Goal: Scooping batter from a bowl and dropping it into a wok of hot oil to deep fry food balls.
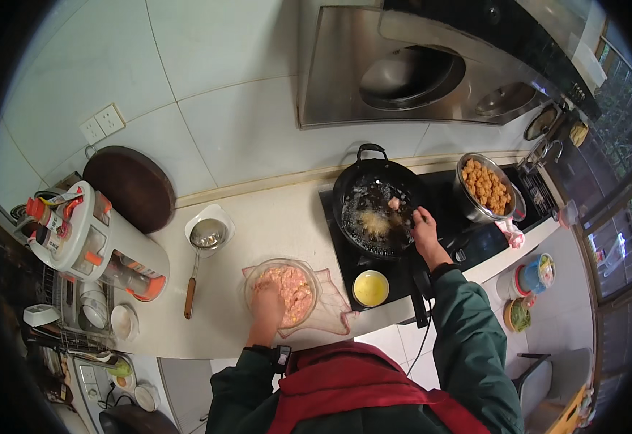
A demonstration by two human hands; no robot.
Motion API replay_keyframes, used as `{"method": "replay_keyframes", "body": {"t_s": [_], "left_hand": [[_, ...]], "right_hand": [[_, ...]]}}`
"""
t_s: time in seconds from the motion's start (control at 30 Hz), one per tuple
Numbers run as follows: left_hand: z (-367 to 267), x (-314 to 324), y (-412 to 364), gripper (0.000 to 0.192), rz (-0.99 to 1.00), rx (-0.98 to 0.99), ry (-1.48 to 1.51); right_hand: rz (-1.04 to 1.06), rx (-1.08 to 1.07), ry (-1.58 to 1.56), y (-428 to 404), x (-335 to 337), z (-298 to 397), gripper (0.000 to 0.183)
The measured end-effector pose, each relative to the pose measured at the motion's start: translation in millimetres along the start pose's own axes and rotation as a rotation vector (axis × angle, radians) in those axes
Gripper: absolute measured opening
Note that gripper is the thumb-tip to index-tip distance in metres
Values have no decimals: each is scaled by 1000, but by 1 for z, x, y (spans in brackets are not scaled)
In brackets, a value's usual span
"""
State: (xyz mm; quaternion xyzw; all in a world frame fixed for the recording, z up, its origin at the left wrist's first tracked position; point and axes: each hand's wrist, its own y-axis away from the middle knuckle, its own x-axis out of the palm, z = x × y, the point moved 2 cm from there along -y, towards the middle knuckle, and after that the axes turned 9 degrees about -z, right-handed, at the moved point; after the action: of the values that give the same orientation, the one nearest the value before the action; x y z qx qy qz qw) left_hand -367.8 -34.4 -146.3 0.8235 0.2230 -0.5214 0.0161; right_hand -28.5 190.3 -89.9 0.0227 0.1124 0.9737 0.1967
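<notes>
My left hand [268, 305] is down in a clear bowl [315, 310] of pink minced meat [295, 293], its fingers curled and partly hidden against the mince. The bowl stands on a red-edged mesh cloth [331, 309]. Over the right rim of a black wok [343, 187], my right hand [427, 230] has its fingers bent together; whether they hold a small utensil is unclear. Just left of those fingertips is a pale pink lump of meat [393, 203]. Bubbling oil surrounds a golden-brown patch [374, 222] in the wok. A small bowl of yellow liquid [371, 288] sits by the wok's near side.
A metal pot [463, 187] of browned fried pieces [484, 187] stands right of the wok. Left of the mince, a wire skimmer [207, 236] rests on a white dish [228, 218]. A seasoning rack [137, 255] and round board [129, 187] stand farther left. The range hood [337, 65] overhangs the stove.
</notes>
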Motion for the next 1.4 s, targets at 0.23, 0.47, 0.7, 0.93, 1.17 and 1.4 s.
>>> {"method": "replay_keyframes", "body": {"t_s": [0.23, 0.47, 0.7, 0.93, 1.17, 1.4], "left_hand": [[2, 0, 5, 10, -110, 74, 68], [7, -10, 11, 9, -206, 124, 243], [7, -7, 16, 8, -197, 54, 360], [12, -8, 23, 5, -187, 58, 384], [9, -17, 23, 4, -189, 133, 388], [16, -9, 21, 4, -93, 100, 388]], "right_hand": [[337, -1267, 824, -9, 2, 10, 26], [95, 136, -239, 105, -7, 32, 20], [368, 569, -326, 222, -8, -45, 24], [236, 471, -189, 224, -12, -85, 26], [-42, 173, 33, 196, -48, -111, 34], [163, 612, 30, 193, -67, -112, 108]]}}
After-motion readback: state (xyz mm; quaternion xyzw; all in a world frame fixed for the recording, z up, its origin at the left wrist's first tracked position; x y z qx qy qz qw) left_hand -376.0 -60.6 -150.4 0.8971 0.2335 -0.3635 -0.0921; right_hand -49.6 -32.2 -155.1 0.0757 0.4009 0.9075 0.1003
